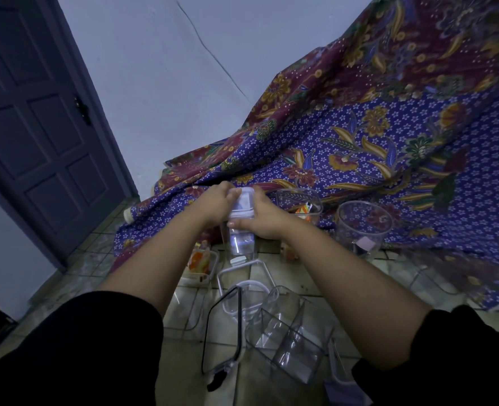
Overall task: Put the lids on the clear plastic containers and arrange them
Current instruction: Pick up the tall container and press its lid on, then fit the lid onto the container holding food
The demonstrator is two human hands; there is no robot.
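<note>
Over floor tiles (295, 276), left hand (217, 205) and right hand (267, 219) fingers gripping clear container (241, 243), lid (244, 200) part-hidden.

Tall container (241, 240) left of square container (298, 201), round container (364, 227) farther right.

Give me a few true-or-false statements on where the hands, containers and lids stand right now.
1. The left hand and right hand both grip the tall clear container. True.
2. The round clear container on the batik cloth has its lid on. False: its top is open.
3. A black-rimmed lid is loose on the tiled floor. True.
4. The small container with orange contents sits on the cloth. False: it is on the floor.
</note>
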